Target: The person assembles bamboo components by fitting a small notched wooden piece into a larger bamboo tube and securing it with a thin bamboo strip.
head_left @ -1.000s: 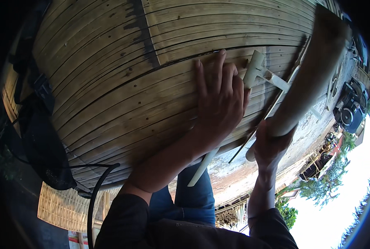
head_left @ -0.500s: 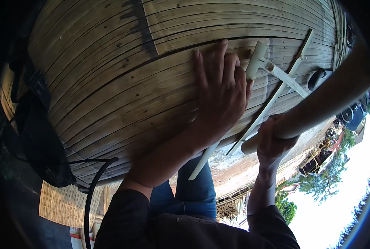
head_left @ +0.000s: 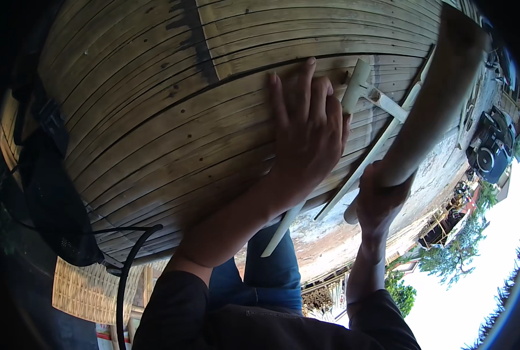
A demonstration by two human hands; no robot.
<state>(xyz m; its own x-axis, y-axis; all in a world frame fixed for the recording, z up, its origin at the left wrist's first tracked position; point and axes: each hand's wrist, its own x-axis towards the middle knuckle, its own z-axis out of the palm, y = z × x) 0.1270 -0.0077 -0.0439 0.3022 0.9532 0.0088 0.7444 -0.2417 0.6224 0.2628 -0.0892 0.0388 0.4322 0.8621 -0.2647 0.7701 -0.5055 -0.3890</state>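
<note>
One pale bamboo piece (head_left: 356,86) lies on the slatted bamboo surface (head_left: 155,111), just right of the fingers of your left hand (head_left: 309,131). You have that hand palm down, fingers slightly apart; I cannot tell whether its thumb side is clamped on the piece. Below your left wrist a pale strip (head_left: 283,231) juts past the surface's edge, over your blue jeans (head_left: 271,274); its join with the piece is hidden. Your right hand (head_left: 381,201) is closed round a thick brown club (head_left: 432,96), which slants up and right. Beside the club, a short slat (head_left: 386,105) meets a long thin stick (head_left: 359,168). Far to your left hangs a black bag (head_left: 56,204).
</note>
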